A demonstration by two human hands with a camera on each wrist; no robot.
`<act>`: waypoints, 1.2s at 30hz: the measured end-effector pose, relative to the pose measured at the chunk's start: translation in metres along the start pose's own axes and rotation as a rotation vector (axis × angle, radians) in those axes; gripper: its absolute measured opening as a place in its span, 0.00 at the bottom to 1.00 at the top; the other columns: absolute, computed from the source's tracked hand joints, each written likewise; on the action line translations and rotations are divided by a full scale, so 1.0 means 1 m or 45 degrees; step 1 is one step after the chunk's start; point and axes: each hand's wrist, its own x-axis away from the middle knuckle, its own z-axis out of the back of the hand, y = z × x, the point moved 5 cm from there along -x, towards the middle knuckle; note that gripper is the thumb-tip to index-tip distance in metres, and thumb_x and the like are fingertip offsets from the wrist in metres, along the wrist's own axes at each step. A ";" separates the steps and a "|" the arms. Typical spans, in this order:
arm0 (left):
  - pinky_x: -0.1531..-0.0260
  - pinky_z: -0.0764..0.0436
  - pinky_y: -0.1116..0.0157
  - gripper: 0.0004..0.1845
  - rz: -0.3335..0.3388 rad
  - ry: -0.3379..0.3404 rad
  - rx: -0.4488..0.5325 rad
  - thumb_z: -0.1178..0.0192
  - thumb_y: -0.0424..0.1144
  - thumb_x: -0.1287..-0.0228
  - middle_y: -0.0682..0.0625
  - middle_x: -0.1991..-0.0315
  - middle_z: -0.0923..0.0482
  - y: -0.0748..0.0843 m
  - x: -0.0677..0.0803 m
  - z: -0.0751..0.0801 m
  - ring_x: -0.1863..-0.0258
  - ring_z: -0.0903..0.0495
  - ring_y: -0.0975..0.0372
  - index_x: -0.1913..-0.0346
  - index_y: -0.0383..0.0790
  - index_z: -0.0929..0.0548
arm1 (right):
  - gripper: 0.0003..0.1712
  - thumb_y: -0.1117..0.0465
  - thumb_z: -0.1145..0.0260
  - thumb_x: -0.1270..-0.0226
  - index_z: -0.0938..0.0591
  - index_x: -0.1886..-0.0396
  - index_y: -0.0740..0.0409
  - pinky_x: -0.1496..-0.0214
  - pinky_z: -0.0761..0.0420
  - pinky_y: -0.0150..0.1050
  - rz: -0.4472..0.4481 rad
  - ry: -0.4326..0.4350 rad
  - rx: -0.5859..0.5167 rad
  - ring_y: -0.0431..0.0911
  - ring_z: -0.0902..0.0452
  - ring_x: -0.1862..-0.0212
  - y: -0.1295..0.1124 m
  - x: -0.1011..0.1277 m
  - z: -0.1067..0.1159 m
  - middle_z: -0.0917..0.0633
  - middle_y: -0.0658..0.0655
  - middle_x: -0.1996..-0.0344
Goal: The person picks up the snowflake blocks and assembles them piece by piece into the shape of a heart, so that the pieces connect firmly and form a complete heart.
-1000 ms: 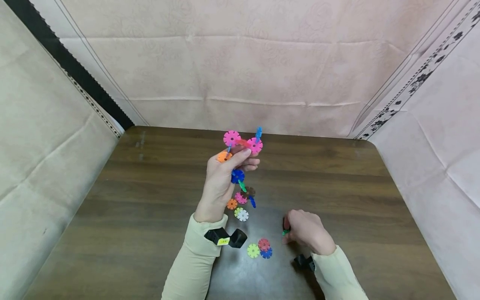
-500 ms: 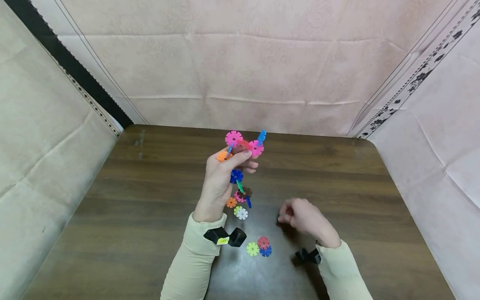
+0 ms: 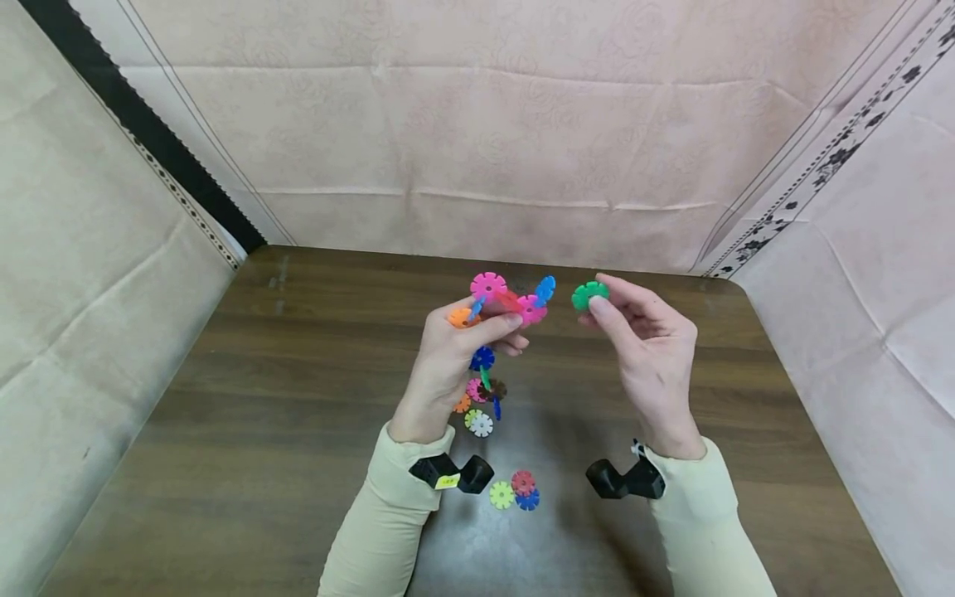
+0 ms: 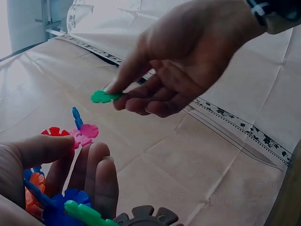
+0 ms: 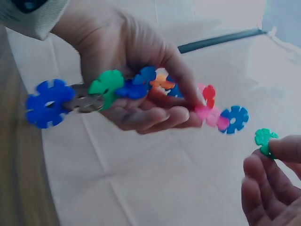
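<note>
My left hand (image 3: 440, 356) holds a chain of slotted plastic snowflake discs, thumb pressed by a pink disc (image 3: 531, 310). A light blue disc (image 3: 545, 290) juts from that end. The other end, with a brown disc (image 5: 84, 98) and a blue disc (image 5: 48, 103), hangs below the palm. Between them run red, pink, orange, blue and green discs. My right hand (image 3: 656, 356) pinches a green snowflake disc (image 3: 588, 294) between thumb and fingers. It is raised to the right of the chain's light blue end, with a gap between them.
On the wooden table (image 3: 298, 464) lie loose discs: yellow-green (image 3: 501, 495), red (image 3: 523, 482) and blue (image 3: 528, 500) ones together in front, and a white disc (image 3: 482, 425) with a few others under the chain. Pale cloth (image 3: 477, 149) hangs behind the table.
My right hand has risen from the tabletop, bringing the green disc up beside the chain. My left hand, still gripping the chain, has shifted slightly right.
</note>
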 end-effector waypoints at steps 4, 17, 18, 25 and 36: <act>0.64 0.14 0.55 0.08 -0.012 -0.059 -0.043 0.33 0.29 0.41 0.40 0.69 0.16 0.000 0.001 -0.003 0.72 0.14 0.53 0.59 0.29 0.16 | 0.16 0.81 0.37 0.40 0.20 0.51 0.78 0.61 0.15 0.37 0.065 0.003 0.055 0.47 0.17 0.67 -0.012 -0.005 -0.009 0.13 0.62 0.67; 0.59 0.16 0.51 0.10 -0.072 -0.085 -0.152 0.32 0.30 0.41 0.37 0.65 0.15 0.005 0.004 -0.006 0.67 0.14 0.47 0.58 0.29 0.17 | 0.14 0.79 0.39 0.37 0.19 0.51 0.76 0.65 0.22 0.28 0.161 -0.075 0.303 0.44 0.24 0.67 -0.038 -0.004 -0.025 0.21 0.61 0.68; 0.59 0.16 0.50 0.10 -0.077 -0.087 -0.159 0.32 0.30 0.41 0.37 0.65 0.15 0.005 0.005 -0.006 0.66 0.14 0.46 0.58 0.29 0.17 | 0.14 0.78 0.39 0.36 0.19 0.51 0.76 0.66 0.22 0.27 0.164 -0.082 0.332 0.44 0.25 0.67 -0.039 -0.004 -0.025 0.22 0.61 0.68; 0.56 0.17 0.51 0.10 -0.060 -0.077 -0.156 0.32 0.30 0.40 0.36 0.64 0.15 0.005 0.006 -0.006 0.64 0.14 0.45 0.57 0.29 0.17 | 0.13 0.79 0.40 0.36 0.19 0.52 0.76 0.69 0.25 0.28 0.166 -0.095 0.377 0.44 0.27 0.67 -0.036 -0.004 -0.025 0.24 0.61 0.69; 0.56 0.17 0.51 0.09 -0.027 -0.068 -0.155 0.34 0.30 0.39 0.36 0.64 0.15 0.004 0.004 -0.004 0.64 0.14 0.46 0.58 0.28 0.17 | 0.14 0.79 0.40 0.36 0.19 0.51 0.74 0.71 0.28 0.28 0.148 -0.094 0.397 0.45 0.31 0.69 -0.033 -0.004 -0.024 0.25 0.58 0.70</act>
